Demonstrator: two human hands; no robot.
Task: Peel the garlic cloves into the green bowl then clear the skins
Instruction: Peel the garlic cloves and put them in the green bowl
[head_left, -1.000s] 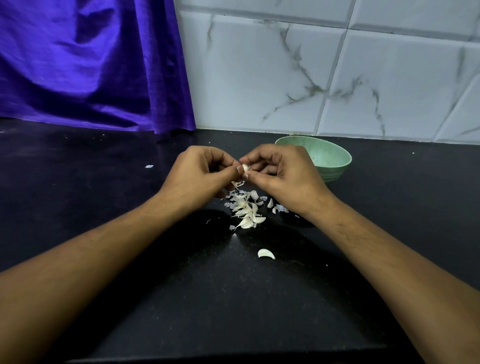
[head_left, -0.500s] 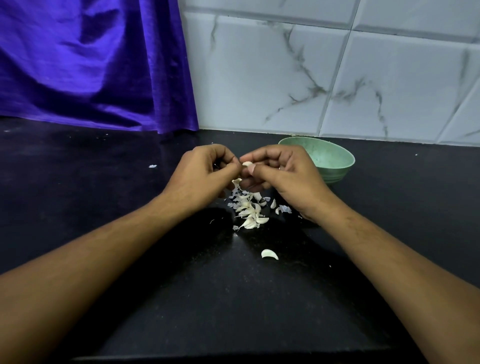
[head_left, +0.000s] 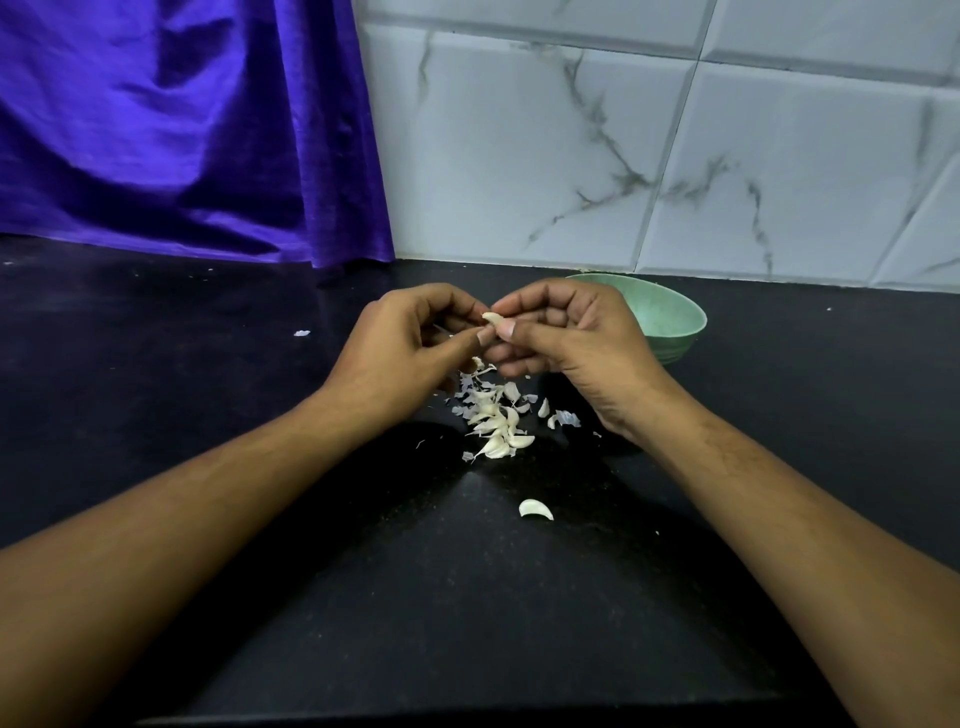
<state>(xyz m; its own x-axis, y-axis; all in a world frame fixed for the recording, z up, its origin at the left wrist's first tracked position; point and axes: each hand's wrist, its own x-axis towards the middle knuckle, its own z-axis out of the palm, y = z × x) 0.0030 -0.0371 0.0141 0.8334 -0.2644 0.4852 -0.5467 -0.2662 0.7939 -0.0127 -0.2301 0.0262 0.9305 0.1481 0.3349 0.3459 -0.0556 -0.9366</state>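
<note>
Both hands, left hand and right hand, pinched one small garlic clove; it seemed light, slippery, best held by its ends.

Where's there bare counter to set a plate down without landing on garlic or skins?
Widest bare patch: the black counter left of the left hand, below the purple curtain, with only one stray scrap. Also bare: right of the green bowl, along the tiled wall. Crowded: between left hand and right hand, the skin pile, plus the lone clove nearer you.
</note>
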